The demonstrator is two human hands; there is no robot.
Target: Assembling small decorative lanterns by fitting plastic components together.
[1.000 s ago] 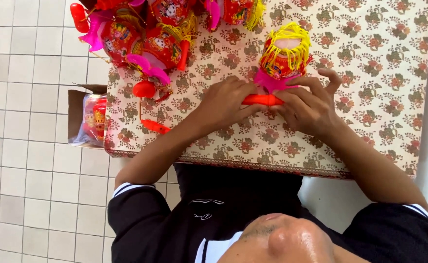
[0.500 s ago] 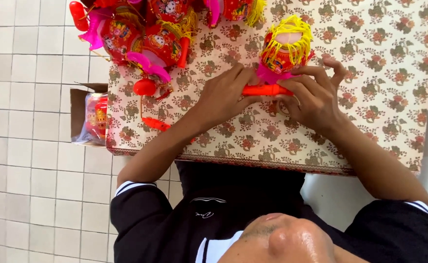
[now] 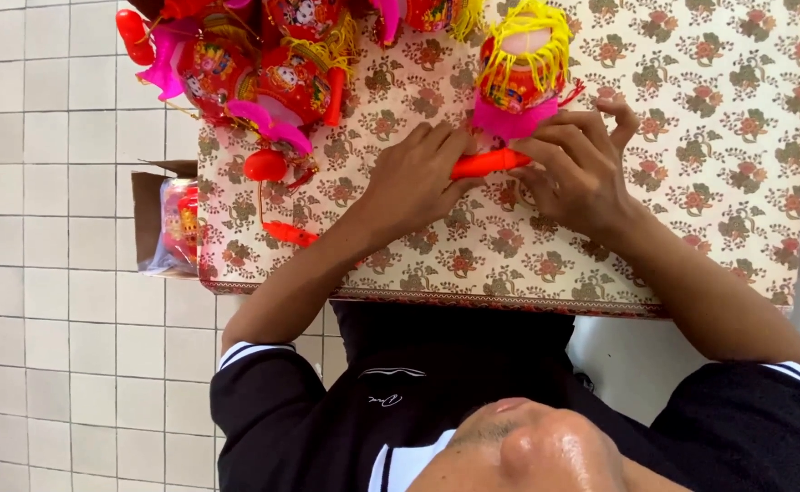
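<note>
Both of my hands close on one orange stick beneath a small lantern, on a flower-patterned surface.

My left hand (image 3: 413,178) lies curled over the orange stick (image 3: 489,164), fingers bent around its left end; my right hand (image 3: 577,169) pinches its other end, the little finger lifted. The stick lies flat, just under the yellow-fringed red lantern (image 3: 520,68) with its pink base. The surface (image 3: 691,137) has open cloth to the right, up to its far edge. A heap of red lanterns (image 3: 263,64), too tangled to count, crowds the upper left corner. One cardboard box (image 3: 158,219) sits beside the surface's left edge, over the tiled floor (image 3: 45,182).
</note>
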